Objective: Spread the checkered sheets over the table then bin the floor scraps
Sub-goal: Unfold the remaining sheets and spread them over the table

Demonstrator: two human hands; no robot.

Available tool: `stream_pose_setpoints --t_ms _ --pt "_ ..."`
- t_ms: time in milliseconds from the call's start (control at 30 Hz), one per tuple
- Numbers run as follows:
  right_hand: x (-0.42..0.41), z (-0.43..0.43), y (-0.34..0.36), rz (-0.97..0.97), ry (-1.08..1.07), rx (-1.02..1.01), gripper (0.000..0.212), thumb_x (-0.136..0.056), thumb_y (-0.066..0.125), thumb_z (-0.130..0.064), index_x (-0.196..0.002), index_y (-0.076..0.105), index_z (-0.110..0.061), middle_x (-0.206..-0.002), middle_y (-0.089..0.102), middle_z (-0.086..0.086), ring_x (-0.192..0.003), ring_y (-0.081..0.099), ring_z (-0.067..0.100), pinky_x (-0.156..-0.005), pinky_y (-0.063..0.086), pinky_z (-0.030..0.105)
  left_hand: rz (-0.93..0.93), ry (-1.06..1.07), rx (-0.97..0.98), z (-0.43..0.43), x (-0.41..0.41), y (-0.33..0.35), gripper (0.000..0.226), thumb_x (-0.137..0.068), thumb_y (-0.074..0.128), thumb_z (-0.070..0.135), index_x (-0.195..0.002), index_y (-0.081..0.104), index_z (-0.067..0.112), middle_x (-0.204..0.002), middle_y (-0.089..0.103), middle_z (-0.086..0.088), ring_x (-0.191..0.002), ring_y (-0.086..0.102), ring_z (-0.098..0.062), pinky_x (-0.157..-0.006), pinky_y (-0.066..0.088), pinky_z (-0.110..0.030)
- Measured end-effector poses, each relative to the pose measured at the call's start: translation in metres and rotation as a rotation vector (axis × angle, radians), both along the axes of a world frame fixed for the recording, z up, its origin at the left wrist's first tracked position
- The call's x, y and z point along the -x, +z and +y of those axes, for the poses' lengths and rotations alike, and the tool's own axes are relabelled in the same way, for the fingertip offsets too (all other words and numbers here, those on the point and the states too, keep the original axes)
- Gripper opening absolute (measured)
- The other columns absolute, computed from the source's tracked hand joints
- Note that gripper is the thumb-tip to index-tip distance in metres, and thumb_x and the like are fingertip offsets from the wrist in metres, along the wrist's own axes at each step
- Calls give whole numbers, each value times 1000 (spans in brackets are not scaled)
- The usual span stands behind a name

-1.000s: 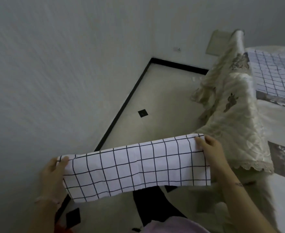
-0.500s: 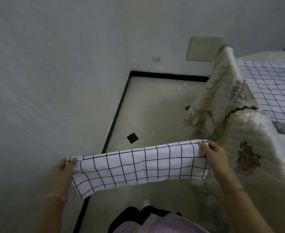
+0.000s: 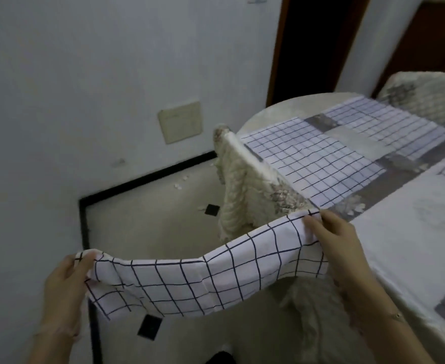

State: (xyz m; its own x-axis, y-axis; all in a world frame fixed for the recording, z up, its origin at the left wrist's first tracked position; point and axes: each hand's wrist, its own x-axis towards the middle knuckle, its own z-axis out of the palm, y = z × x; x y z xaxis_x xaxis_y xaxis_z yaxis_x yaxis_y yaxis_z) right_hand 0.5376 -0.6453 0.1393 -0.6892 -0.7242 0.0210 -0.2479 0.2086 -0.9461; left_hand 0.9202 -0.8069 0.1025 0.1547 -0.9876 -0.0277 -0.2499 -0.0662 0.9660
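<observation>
I hold a white checkered sheet [image 3: 203,277] with black grid lines stretched between both hands, sagging in the middle. My left hand [image 3: 66,282] pinches its left corner above the floor. My right hand [image 3: 334,237] grips its right corner at the table's near edge. The table [image 3: 413,248] on the right carries a pale floral cloth. A checkered sheet [image 3: 313,161] lies flat on it, and another [image 3: 389,122] lies farther back. Small white scraps [image 3: 180,181] lie on the floor by the wall.
A chair with a quilted cream cover [image 3: 242,190] stands against the table's left side. A second covered chair [image 3: 426,98] is at the far side. The white wall [image 3: 85,88] bounds the left, and a dark doorway [image 3: 313,46] opens behind.
My view has swung up and right toward the table. Both hands carried the sheet to the right, and my right hand now reaches the table's edge while the sheet sags.
</observation>
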Motion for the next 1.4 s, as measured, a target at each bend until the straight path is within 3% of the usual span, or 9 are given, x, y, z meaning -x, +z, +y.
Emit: stream_pose_setpoints --t_ms 200,400,533,667,833,1000,1133,1233,1400 --pt "58 21 62 31 -384 211 21 -92 56 -20 -74 68 -19 -69 65 4 -67 55 9 -60 49 25 111 -521 67 -129 146 72 15 -97 45 29 -94 57 21 -80 63 8 -74 61 0 -59 53 -12" --pt "103 105 66 78 -736 243 16 -93 55 -19 -84 68 -18 -70 67 -10 -64 61 -1 -59 49 13 278 -846 58 -139 320 92 26 -91 53 26 -105 65 8 -102 67 -11 -94 64 -23 -79 55 -33" --pt "132 168 54 27 -867 203 16 -92 55 -18 -88 70 -19 -81 69 -4 -74 64 7 -65 51 21 259 -1076 12 -104 414 89 15 -93 54 23 -87 67 20 -80 70 6 -73 66 -7 -54 55 -19" --pt "168 224 33 -12 -959 174 13 -92 55 -17 -94 67 -10 -86 67 1 -80 62 16 -71 50 29 200 -1255 -10 -53 496 83 21 -93 54 13 -72 55 15 -70 53 0 -60 56 -4 -58 50 -19" --pt "224 275 13 -40 -1030 127 29 -90 56 -17 -99 52 11 -98 55 34 -89 57 26 -85 44 40 172 -1377 -61 -6 584 74 20 -92 56 13 -88 54 -7 -84 44 -13 -81 46 -24 -78 37 -38" --pt "287 307 21 -67 -1049 130 36 -95 50 -15 -130 51 -7 -142 49 11 -129 46 19 -111 35 40 224 -1328 -43 31 651 79 24 -91 58 13 -112 62 2 -106 69 -6 -107 59 -21 -95 46 -41" --pt "312 326 22 -91 -1051 206 34 -95 48 -8 -126 55 -21 -126 61 1 -106 61 14 -85 55 21 244 -1356 -18 40 684 73 16 -89 60 16 -101 60 5 -93 49 -8 -91 48 -22 -85 41 -42" --pt "316 332 5 -132 -1081 172 45 -96 48 -9 -140 44 -18 -129 52 -14 -114 53 3 -94 45 22 179 -1369 -72 46 694 48 17 -89 60 14 -104 66 10 -104 62 -7 -97 57 -22 -91 43 -39" --pt "308 343 -60 -252 -1086 -25 52 -96 50 -14 -146 34 -17 -152 35 0 -140 32 15 -110 27 30 -20 -1318 -196 59 689 -15 44 -89 60 11 -132 50 2 -107 59 5 -111 50 -16 -96 38 -29"
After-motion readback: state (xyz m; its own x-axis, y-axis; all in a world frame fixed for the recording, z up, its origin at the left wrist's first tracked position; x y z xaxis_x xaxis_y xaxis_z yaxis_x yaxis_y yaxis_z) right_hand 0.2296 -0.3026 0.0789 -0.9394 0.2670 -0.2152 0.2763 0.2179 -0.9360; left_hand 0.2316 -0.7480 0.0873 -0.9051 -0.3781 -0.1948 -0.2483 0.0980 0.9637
